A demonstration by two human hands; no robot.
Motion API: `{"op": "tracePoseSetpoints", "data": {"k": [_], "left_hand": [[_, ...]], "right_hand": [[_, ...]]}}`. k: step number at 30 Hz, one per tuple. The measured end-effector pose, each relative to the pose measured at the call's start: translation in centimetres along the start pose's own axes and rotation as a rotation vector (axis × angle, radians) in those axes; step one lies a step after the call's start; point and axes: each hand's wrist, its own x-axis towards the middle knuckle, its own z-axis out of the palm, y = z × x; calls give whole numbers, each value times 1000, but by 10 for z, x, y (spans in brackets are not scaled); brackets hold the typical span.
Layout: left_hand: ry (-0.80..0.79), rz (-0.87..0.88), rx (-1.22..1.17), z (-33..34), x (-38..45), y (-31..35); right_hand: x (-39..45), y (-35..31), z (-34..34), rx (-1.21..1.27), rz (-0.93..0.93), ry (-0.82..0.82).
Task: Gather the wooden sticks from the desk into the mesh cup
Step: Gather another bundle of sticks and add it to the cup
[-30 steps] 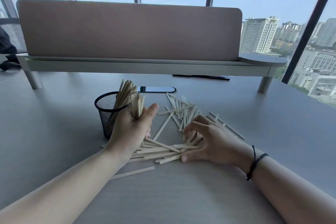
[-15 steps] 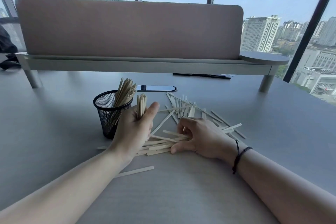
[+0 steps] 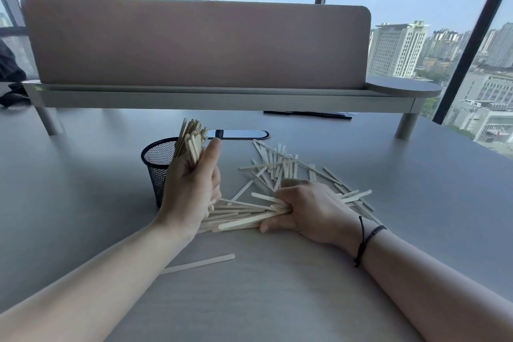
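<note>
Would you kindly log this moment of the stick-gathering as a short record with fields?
left hand: upright beside the mesh cup, gripping a bundle of sticks
right hand: on the desk, fingers closed on several loose sticks
cup contents: some sticks already standing inside
still scattered: pile beyond the right hand; stray stick near the left forearm
behind cup: phone lying flat

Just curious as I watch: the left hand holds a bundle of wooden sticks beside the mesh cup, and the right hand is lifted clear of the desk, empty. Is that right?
Not quite. The head view shows the right hand down on the desk, closed on loose sticks. The rest stands: the left hand holds a bundle of wooden sticks beside the mesh cup.
</note>
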Motion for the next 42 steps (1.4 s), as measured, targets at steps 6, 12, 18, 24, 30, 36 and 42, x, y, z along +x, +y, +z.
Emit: {"op": "tracePoseSetpoints", "data": {"k": [6, 12, 18, 24, 30, 36, 42], "left_hand": [[-3, 13, 0, 0, -2, 0], [-16, 28, 10, -1, -2, 0], [-10, 27, 20, -4, 1, -3], [-37, 31, 21, -4, 0, -2], [-95, 32, 58, -4, -5, -9], [-100, 41, 74, -4, -7, -8], [-135, 37, 36, -2, -7, -6]], "right_hand": [[-4, -3, -3, -92, -6, 59], [-6, -2, -5, -118, -31, 159], [-8, -12, -11, -63, -70, 211], [-13, -23, -12, -148, -38, 227], [-12, -29, -20, -144, -62, 203], [3, -58, -73, 366, 98, 402], [25, -89, -125, 1292, 298, 268]]}}
